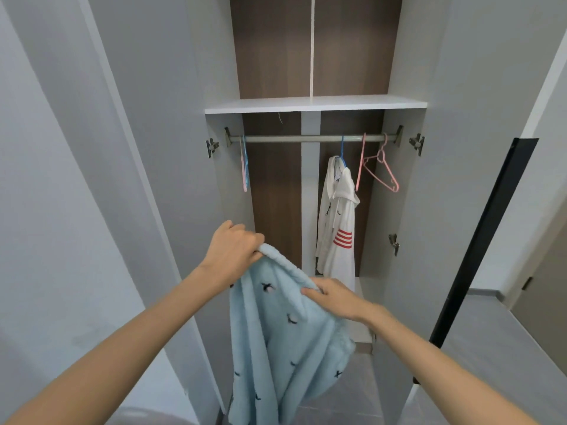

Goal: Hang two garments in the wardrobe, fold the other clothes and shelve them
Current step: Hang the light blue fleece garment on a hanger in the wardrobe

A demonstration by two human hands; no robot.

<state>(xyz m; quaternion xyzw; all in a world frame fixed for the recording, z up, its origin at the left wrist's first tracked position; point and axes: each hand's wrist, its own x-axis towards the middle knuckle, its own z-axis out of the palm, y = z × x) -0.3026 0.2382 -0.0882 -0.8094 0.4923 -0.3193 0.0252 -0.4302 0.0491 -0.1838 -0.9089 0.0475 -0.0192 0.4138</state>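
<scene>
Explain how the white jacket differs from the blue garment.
The white jacket hangs on a hanger from the rail; the blue garment is held by the left hand and right hand. The jacket is smooth with red stripes; the blue garment is fluffy with dark marks. Both hang unfolded.

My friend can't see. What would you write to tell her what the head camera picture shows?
The left hand and right hand hold up a fluffy blue garment before an open wardrobe. On its rail hang a white jacket and empty hangers.
</scene>
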